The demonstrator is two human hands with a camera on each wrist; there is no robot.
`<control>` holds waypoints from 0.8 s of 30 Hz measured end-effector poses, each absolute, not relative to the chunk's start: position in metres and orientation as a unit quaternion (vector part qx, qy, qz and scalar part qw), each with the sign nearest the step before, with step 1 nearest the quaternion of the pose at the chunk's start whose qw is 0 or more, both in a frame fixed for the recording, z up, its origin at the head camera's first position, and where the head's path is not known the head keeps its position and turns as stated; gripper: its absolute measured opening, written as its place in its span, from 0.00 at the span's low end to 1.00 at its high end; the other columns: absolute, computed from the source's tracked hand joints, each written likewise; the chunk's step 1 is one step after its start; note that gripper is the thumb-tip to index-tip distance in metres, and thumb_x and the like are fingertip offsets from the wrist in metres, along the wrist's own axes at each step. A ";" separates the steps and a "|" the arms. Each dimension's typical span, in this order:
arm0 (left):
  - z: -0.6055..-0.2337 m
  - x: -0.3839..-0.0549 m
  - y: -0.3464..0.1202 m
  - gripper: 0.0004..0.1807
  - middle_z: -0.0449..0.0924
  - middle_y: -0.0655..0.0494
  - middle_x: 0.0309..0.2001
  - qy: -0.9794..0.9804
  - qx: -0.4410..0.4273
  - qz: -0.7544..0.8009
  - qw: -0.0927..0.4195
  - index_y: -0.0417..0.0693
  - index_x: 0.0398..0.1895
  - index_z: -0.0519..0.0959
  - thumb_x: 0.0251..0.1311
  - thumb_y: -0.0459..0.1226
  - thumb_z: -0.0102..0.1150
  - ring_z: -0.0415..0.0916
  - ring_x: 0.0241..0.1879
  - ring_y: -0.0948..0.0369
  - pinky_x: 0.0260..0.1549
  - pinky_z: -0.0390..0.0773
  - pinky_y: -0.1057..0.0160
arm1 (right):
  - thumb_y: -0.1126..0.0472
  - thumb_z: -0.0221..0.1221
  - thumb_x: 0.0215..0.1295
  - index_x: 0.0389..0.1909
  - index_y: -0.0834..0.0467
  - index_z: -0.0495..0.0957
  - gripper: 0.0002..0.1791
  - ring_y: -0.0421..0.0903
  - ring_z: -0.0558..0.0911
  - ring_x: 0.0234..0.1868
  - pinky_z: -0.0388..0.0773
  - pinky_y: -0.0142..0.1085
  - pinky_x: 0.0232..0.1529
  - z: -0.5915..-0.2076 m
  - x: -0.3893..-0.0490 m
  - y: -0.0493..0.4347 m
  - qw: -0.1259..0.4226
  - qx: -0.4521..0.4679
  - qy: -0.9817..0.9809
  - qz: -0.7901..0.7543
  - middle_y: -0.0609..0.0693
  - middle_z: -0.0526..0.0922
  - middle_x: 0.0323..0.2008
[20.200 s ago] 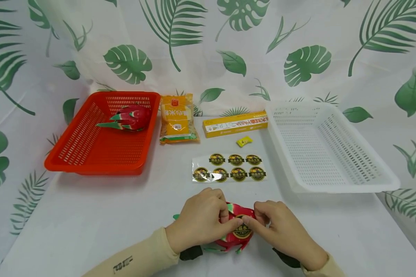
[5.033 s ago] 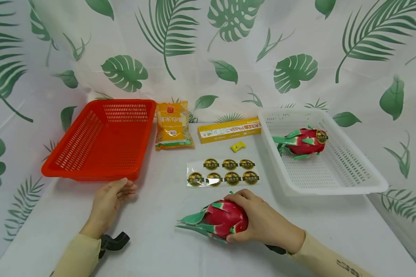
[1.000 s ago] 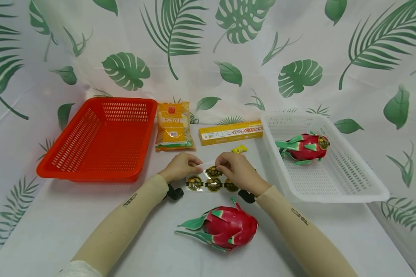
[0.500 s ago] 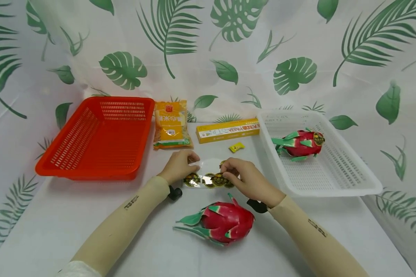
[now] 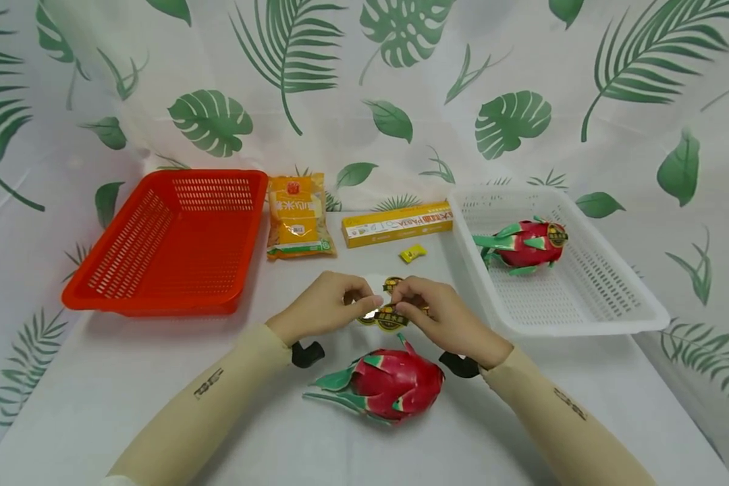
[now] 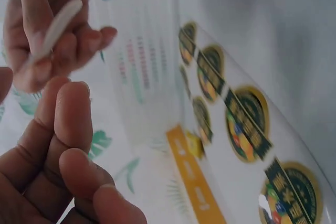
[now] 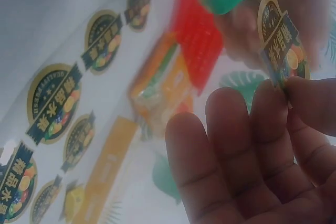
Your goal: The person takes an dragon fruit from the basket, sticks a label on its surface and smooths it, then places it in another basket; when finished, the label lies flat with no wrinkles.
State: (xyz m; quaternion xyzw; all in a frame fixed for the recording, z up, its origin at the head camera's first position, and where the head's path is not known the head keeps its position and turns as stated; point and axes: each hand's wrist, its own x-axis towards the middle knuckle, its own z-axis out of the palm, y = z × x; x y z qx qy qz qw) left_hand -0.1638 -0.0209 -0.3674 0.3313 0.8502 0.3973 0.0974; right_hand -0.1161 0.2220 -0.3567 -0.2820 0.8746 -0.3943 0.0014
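Between thumb and index finger, my right hand (image 5: 452,317) pinches a black-and-gold fruit sticker (image 7: 283,43). The sticker is off the sheet and seen edge-on in the left wrist view. My left hand (image 5: 322,304) is just left of it, thumb forward and fingers bent, with nothing held in the left wrist view. Under the hands lies the clear sticker sheet (image 6: 244,90), bearing several stickers and partly hidden in the head view. Closer to me, a red dragon fruit (image 5: 395,385) with green leaf tips lies on its side, no sticker on the side I see.
A red basket (image 5: 152,307) stands at left, with nothing in it. At right a white basket (image 5: 619,327) holds another dragon fruit (image 5: 525,244) bearing a sticker. Along the back are an orange food bag (image 5: 298,219), a yellow pasta box (image 5: 397,226) and a small yellow packet (image 5: 413,253).
The dragon fruit from the red basket now lies in front of me; the stickered one sits in the white basket. My right hand has peeled a sticker; my left hand has moved right, towards it.
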 end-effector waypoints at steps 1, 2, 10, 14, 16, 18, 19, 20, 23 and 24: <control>-0.365 -0.160 -0.020 0.12 0.80 0.63 0.24 0.846 0.343 0.396 0.100 0.59 0.33 0.85 0.72 0.51 0.62 0.70 0.26 0.64 0.27 0.70 0.67 | 0.67 0.62 0.71 0.45 0.57 0.80 0.05 0.40 0.82 0.38 0.83 0.31 0.42 -0.356 -0.115 0.222 0.002 -0.282 0.873 -0.397 0.49 0.84 0.40; -0.364 -0.157 -0.019 0.11 0.80 0.65 0.24 0.842 0.355 0.394 0.099 0.59 0.32 0.85 0.71 0.50 0.63 0.69 0.26 0.65 0.26 0.69 0.68 | 0.67 0.62 0.71 0.46 0.57 0.80 0.06 0.40 0.82 0.38 0.83 0.31 0.42 -0.356 -0.114 0.223 0.003 -0.281 0.873 -0.398 0.49 0.84 0.40; -0.359 -0.136 -0.011 0.09 0.63 0.64 0.17 0.821 0.395 0.404 0.083 0.55 0.28 0.82 0.68 0.41 0.67 0.59 0.21 0.69 0.25 0.61 0.71 | 0.63 0.64 0.72 0.51 0.55 0.80 0.10 0.39 0.82 0.37 0.84 0.31 0.44 -0.356 -0.094 0.233 0.026 -0.254 0.873 -0.417 0.45 0.83 0.37; -0.361 -0.121 -0.007 0.08 0.61 0.64 0.18 0.822 0.377 0.418 0.082 0.56 0.29 0.83 0.69 0.42 0.67 0.57 0.23 0.69 0.27 0.59 0.70 | 0.60 0.64 0.73 0.42 0.53 0.82 0.02 0.37 0.78 0.32 0.80 0.30 0.36 -0.362 -0.079 0.243 0.026 -0.231 0.877 -0.419 0.43 0.80 0.31; -0.361 -0.115 -0.005 0.08 0.60 0.64 0.19 0.822 0.370 0.424 0.086 0.57 0.30 0.84 0.69 0.43 0.66 0.56 0.23 0.69 0.28 0.59 0.70 | 0.61 0.63 0.73 0.37 0.52 0.81 0.03 0.36 0.76 0.29 0.77 0.31 0.33 -0.365 -0.073 0.248 0.026 -0.222 0.878 -0.423 0.42 0.79 0.30; -0.361 -0.110 -0.002 0.08 0.60 0.64 0.19 0.822 0.364 0.427 0.093 0.57 0.29 0.84 0.69 0.43 0.66 0.56 0.24 0.69 0.27 0.60 0.70 | 0.62 0.62 0.74 0.36 0.50 0.81 0.05 0.36 0.75 0.29 0.76 0.31 0.31 -0.368 -0.068 0.251 0.026 -0.213 0.876 -0.432 0.42 0.78 0.29; -0.360 -0.108 -0.001 0.09 0.60 0.64 0.18 0.823 0.362 0.428 0.098 0.57 0.28 0.84 0.69 0.43 0.66 0.57 0.24 0.69 0.28 0.60 0.70 | 0.62 0.62 0.74 0.35 0.50 0.80 0.06 0.36 0.75 0.29 0.75 0.31 0.31 -0.368 -0.065 0.253 0.027 -0.209 0.874 -0.438 0.43 0.77 0.29; -0.359 -0.105 0.001 0.10 0.60 0.64 0.18 0.824 0.359 0.426 0.102 0.58 0.27 0.84 0.69 0.43 0.66 0.58 0.24 0.69 0.27 0.60 0.70 | 0.63 0.61 0.75 0.35 0.50 0.80 0.06 0.37 0.75 0.29 0.75 0.31 0.30 -0.369 -0.063 0.255 0.027 -0.206 0.872 -0.444 0.43 0.77 0.29; -0.356 -0.100 0.003 0.11 0.63 0.66 0.15 0.829 0.356 0.416 0.117 0.59 0.25 0.83 0.68 0.44 0.66 0.62 0.24 0.70 0.25 0.62 0.71 | 0.63 0.59 0.76 0.35 0.50 0.79 0.07 0.39 0.76 0.30 0.75 0.32 0.30 -0.370 -0.054 0.256 0.030 -0.191 0.866 -0.461 0.46 0.78 0.29; -0.356 -0.098 0.004 0.11 0.63 0.67 0.14 0.832 0.356 0.408 0.121 0.59 0.24 0.83 0.67 0.44 0.66 0.63 0.23 0.70 0.24 0.63 0.71 | 0.63 0.59 0.76 0.35 0.51 0.79 0.07 0.40 0.76 0.29 0.75 0.32 0.30 -0.370 -0.052 0.256 0.030 -0.187 0.865 -0.464 0.47 0.78 0.29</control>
